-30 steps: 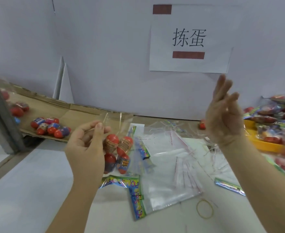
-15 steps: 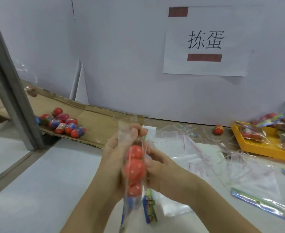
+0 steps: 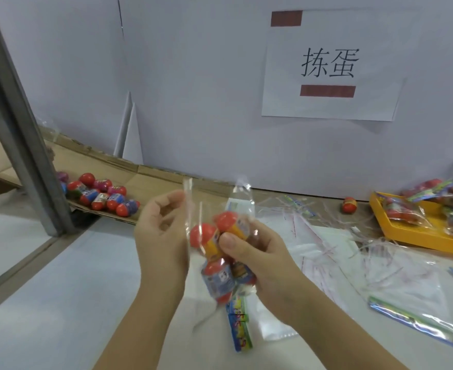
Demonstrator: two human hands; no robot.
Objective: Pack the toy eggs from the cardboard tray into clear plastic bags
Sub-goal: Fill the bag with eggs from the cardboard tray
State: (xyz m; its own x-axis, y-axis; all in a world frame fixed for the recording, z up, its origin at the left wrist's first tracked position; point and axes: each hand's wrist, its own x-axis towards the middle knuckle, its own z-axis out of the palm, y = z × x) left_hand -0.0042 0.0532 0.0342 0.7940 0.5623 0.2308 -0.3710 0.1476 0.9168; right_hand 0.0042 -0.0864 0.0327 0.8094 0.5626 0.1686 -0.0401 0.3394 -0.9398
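My right hand [image 3: 249, 252] grips the clear plastic bag [image 3: 240, 198] of toy eggs [image 3: 226, 221], my left hand [image 3: 164, 236] at its nine o'clock apparently pinching the bag's edge, with loose eggs [image 3: 105, 196] on the cardboard tray [image 3: 156, 182] at ten o'clock.

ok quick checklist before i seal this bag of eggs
1. Toy eggs inside the clear plastic bag: ok, several sit low in it.
2. Right hand grips the eggs through the bag: ok.
3. Left hand pinching the bag's edge: cannot tell.
4. Bag mouth closed: not ok, it stands open above the eggs.
5. Room in the yellow tray for this bag: cannot tell.
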